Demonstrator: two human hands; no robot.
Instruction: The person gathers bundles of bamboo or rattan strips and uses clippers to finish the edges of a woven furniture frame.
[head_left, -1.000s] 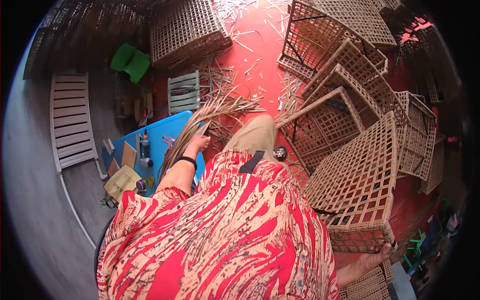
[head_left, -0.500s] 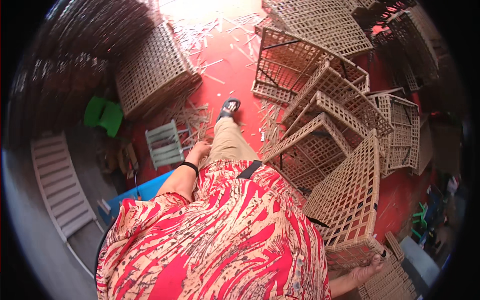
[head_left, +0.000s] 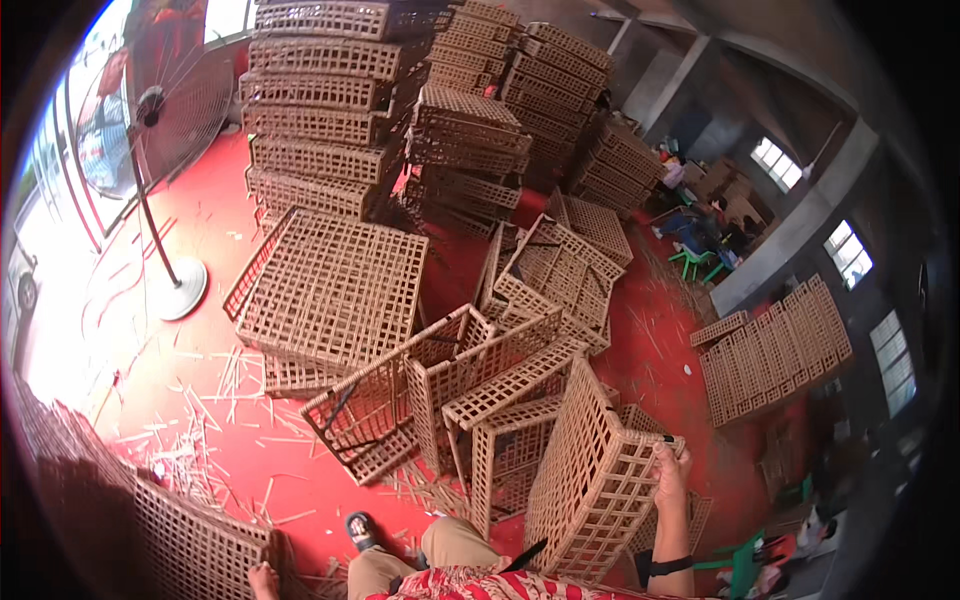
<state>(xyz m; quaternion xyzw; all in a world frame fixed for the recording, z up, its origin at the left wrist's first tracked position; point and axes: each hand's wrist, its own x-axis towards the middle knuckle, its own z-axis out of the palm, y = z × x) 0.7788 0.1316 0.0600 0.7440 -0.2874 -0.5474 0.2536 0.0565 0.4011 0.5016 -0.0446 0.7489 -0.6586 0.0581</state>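
Observation:
My right hand (head_left: 672,472) is closed on the upper corner of a woven wicker basket (head_left: 585,455), fingers over its rim. The basket is tan and open-weave, and stands tilted on edge at my right side. Beyond it, several similar baskets lean on one another, among them a tipped one (head_left: 515,385) with its hollow side showing. At the lower left, my left hand (head_left: 263,580) has its fingers curled, and nothing shows in it. It is beside the edge of another woven basket (head_left: 205,525); whether they touch I cannot tell.
Cane strips (head_left: 190,450) litter the red floor (head_left: 330,470). Tall basket stacks (head_left: 315,120) stand at the back. A pedestal fan (head_left: 150,105) is at far left, a flat-topped basket (head_left: 335,285) ahead. People (head_left: 710,225) sit beyond a concrete pillar (head_left: 790,220). Green stools (head_left: 745,565) are at lower right.
The view has swung up and to the right, bringing the stacks and far room into sight. My right hand still grips the basket corner. My left hand now shows at the lower left.

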